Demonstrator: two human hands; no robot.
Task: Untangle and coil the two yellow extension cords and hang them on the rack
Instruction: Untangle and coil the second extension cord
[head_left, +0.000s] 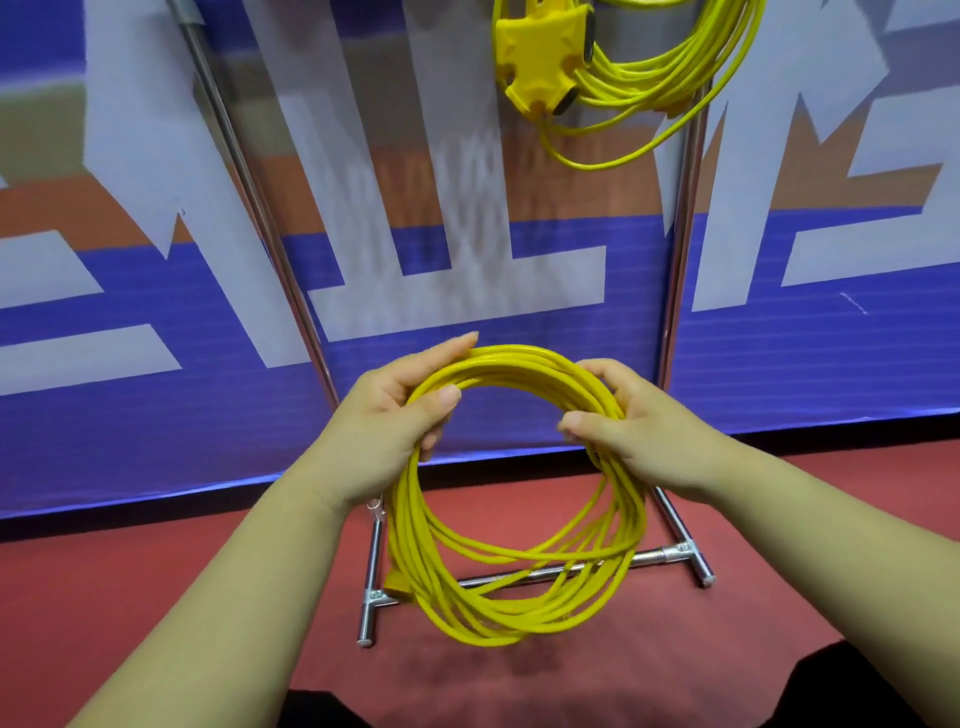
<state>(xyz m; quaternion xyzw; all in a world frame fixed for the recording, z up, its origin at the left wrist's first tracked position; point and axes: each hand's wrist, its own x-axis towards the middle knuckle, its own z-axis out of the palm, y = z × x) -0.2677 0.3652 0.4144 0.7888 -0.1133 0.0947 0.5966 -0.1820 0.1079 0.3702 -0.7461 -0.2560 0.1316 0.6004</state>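
Second cord (519, 587) coiled, gripped at its top by left hand (389, 431) and right hand (639, 441); first coil (649, 78) hangs above; next, lifting onto rack (685, 208).

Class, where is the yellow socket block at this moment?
In the head view the socket block hangs at the top, right of centre, against the left side of the hanging cord coil, left of the rack's right upright.
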